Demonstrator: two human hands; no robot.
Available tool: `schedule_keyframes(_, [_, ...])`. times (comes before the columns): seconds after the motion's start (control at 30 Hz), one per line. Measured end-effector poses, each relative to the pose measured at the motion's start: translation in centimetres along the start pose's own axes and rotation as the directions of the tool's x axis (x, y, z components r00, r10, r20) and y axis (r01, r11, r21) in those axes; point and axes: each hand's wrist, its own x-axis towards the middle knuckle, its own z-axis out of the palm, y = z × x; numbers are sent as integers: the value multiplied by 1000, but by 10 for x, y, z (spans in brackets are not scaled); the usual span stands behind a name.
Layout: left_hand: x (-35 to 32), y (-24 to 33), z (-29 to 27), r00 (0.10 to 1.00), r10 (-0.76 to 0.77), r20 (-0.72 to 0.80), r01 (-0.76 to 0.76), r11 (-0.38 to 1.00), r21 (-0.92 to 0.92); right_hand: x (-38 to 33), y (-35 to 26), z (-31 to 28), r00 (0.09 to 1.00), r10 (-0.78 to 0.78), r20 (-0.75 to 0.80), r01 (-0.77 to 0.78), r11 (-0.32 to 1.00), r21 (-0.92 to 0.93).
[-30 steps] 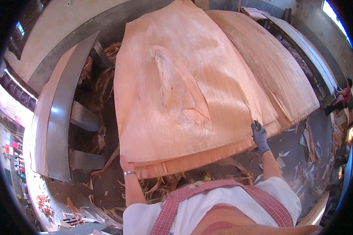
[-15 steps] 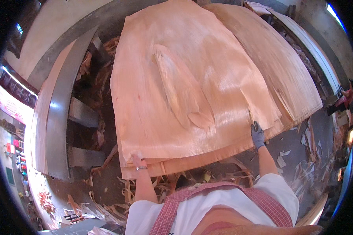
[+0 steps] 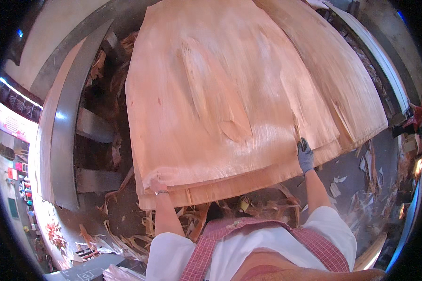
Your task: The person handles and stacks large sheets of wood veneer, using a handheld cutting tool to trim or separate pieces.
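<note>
A large, thin sheet of pale wood veneer (image 3: 173, 145) lies on top of a stack of similar sheets (image 3: 229, 189). A long raised fold (image 3: 215, 93) with a torn-looking edge runs down its middle. At the near left corner, my bare left hand (image 3: 157, 184) grips the top sheet's edge; its fingers are partly hidden by the veneer. My right hand (image 3: 305, 157), in a grey glove with dark fingertips, holds the near right edge beside a split. Below the top sheet's edge, the lower sheets' edges stick out toward me.
More veneer sheets (image 3: 347, 84) overlap at the right. A long grey beam (image 3: 63, 136) with concrete-like blocks (image 3: 96, 125) stands to the left. Veneer scraps (image 3: 145, 234) litter the floor by my feet. A person in red (image 3: 415, 117) is at the far right.
The whole scene has shifted slightly left and upward in the picture. Both hands keep their places on the top sheet's near edge.
</note>
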Motion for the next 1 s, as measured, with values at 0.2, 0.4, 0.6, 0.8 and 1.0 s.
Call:
schedule_keyframes(0.2, [-17,2,24,997,-49,-55,42,991,-128,-23,18,1,992,112,59,-105,989,-102])
schedule_keyframes(0.4, [11,30,23,996,-79,-34,58,909,-412,24,19,25,1000,0,-25,-1,1000,-12])
schedule_keyframes(0.6, [9,20,36,998,-48,-39,18,826,-563,14,17,24,999,1,34,2,997,-75])
schedule_keyframes(0.8, [-14,5,20,960,-207,186,194,20,-981,25,23,29,970,132,204,-202,906,373])
schedule_keyframes(1.0, [-27,2,7,904,-402,144,-2,-341,-940,16,50,47,967,25,252,-57,991,123])
